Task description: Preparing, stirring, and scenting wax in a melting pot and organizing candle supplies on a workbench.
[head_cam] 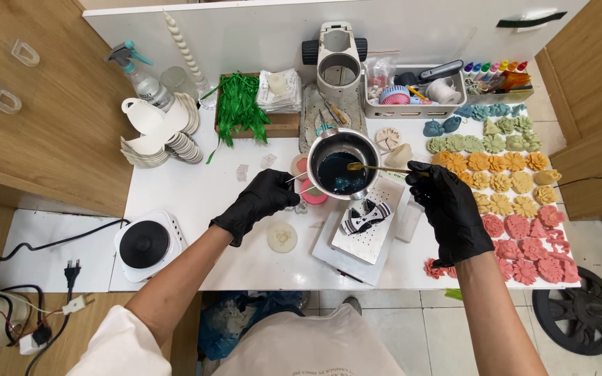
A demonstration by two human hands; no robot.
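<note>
Steel pot [343,164], perhaps blue wax

hotplate [145,244], spray bottle [137,72], green raffia [238,106], coloured flower casts [510,182]

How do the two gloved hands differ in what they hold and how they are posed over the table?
The left hand grips the thin handle of the metal pot, fingers curled, at the pot's left side. The right hand pinches a slim gold spoon whose bowl reaches over the dark blue liquid. The left hand bears the pot above the table; the right holds only the light spoon, near the rows of flower shapes. Both wear black gloves.
</note>
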